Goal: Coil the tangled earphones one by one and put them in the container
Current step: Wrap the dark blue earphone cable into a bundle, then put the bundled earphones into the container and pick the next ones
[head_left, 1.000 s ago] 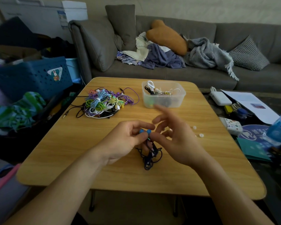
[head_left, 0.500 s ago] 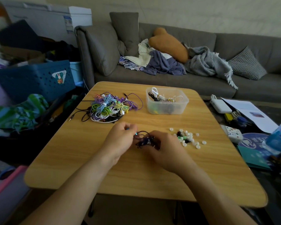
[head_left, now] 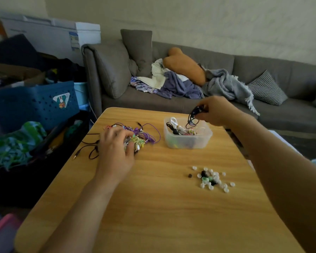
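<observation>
1. Head camera view, far left: a blue plastic crate [head_left: 33, 105] with a rabbit sticker stands on the floor beside the wooden table [head_left: 153, 207], and a white chest freezer [head_left: 49, 33] sits behind it.
2. Left hand [head_left: 117, 154] rests on the tangled earphones [head_left: 140, 137], a heap of purple, green, white and black cords at the table's far left; its fingers curl into the pile, the thumb against the cords.
3. Centre: a clear plastic container [head_left: 187, 138] stands on the table's far side, just right of the heap, with white and black coiled earphones already inside.
4. Right hand [head_left: 215, 111] hovers above the container, fingertips pinching a dark coiled earphone [head_left: 192, 118] whose loops hang down over the open top.
5. Near right: a scatter of small ear tips [head_left: 212, 178], mostly white with some green and black, lies on the table, well apart from both hands.
6. Background: a grey sofa [head_left: 226, 92] holds cushions, an orange pillow [head_left: 184, 64] and crumpled blankets.
</observation>
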Demonstrator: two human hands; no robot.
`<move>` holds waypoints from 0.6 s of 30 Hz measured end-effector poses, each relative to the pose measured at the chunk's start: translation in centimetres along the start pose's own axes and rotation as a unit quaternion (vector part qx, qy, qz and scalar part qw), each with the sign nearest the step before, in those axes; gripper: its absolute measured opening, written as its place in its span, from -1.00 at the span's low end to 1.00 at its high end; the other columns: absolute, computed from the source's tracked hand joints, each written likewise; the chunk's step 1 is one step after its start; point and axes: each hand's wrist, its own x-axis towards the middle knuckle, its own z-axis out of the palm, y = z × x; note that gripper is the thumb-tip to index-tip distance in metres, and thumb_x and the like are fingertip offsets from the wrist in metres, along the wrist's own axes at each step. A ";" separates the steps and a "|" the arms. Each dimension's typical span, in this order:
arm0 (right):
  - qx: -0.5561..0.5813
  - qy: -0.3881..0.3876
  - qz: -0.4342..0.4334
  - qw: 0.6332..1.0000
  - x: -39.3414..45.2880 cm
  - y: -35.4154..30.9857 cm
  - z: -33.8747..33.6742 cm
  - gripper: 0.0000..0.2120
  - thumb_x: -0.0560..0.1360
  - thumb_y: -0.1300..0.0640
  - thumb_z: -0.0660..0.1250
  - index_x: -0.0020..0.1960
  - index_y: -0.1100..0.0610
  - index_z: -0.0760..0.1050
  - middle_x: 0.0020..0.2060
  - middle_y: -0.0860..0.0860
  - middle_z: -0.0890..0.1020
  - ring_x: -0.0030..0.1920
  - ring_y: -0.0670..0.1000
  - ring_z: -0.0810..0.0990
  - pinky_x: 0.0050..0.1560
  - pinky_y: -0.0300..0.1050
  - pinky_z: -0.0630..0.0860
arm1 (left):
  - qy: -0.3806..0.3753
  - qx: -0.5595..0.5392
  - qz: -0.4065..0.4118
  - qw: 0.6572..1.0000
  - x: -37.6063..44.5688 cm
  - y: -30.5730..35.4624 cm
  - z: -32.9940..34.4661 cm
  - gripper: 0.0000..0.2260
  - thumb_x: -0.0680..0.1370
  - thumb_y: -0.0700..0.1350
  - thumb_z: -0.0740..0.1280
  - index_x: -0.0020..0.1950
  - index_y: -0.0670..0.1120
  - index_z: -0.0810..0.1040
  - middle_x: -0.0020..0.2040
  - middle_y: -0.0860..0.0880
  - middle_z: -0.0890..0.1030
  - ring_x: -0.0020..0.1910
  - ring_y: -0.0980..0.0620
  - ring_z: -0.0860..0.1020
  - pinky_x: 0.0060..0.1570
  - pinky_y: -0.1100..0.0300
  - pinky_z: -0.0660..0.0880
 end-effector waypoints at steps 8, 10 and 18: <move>-0.053 -0.050 0.076 0.994 3.7 0.4 6.0 -0.70 0.48 0.00 0.45 0.08 0.20 0.61 -0.05 0.14 0.65 -0.06 0.17 0.61 -0.04 0.03 0.60 | -0.076 0.055 -0.068 0.993 0.3 -3.4 1.0 -0.42 0.52 -0.07 0.38 0.50 0.12 0.26 0.49 -0.03 0.26 0.44 -0.10 0.20 0.38 -0.08 0.26; -0.081 -0.032 0.083 0.993 3.1 -0.2 6.8 -0.83 0.53 0.11 0.37 -0.02 0.21 0.63 -0.16 0.13 0.62 -0.22 0.12 0.56 -0.20 -0.07 0.52 | -0.061 0.045 -0.067 0.995 0.3 -3.5 1.3 -0.43 0.52 -0.08 0.40 0.48 0.09 0.29 0.45 0.00 0.33 0.42 -0.07 0.25 0.35 -0.05 0.30; -0.098 -0.055 0.036 0.993 4.1 -2.0 5.4 -0.78 0.58 0.10 0.26 0.07 0.23 0.57 -0.08 0.15 0.58 -0.06 0.17 0.54 0.00 -0.02 0.52 | -0.043 0.045 -0.115 0.991 0.3 -3.5 0.4 -0.39 0.36 -0.01 0.57 0.35 0.06 0.42 0.31 -0.01 0.40 0.33 -0.04 0.31 0.28 0.06 0.31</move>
